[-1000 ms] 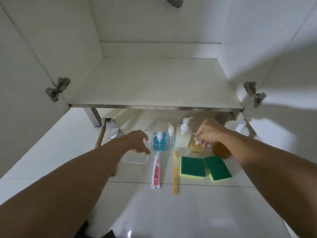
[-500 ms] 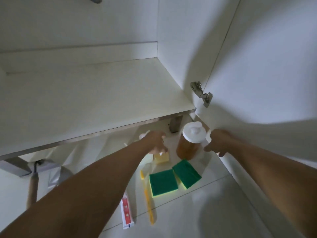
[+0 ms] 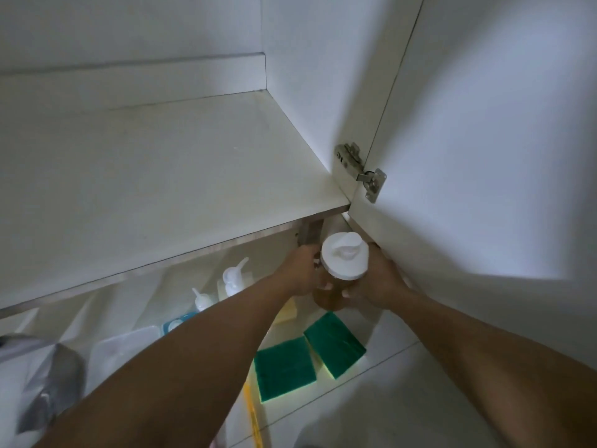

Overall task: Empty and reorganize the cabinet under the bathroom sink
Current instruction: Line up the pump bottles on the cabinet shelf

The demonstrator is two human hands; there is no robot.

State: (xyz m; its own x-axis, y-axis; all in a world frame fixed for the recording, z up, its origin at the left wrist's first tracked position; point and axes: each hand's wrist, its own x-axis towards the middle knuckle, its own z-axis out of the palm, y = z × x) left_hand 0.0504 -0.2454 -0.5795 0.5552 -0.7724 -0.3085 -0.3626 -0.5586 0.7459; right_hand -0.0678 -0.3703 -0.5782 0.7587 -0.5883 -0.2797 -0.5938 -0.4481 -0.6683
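Head view: our left hand (image 3: 298, 273) and right hand (image 3: 374, 282) clasp amber white-capped plastic jar (image 3: 342, 270) below white cabinet shelf (image 3: 161, 176), which looks emptied; green sponges (image 3: 310, 357), pump bottles (image 3: 232, 281) still on floor; restocking remains.

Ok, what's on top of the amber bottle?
A white cap with a raised spout covers the amber bottle. Both hands grip its sides, left, right, hiding much of the body.
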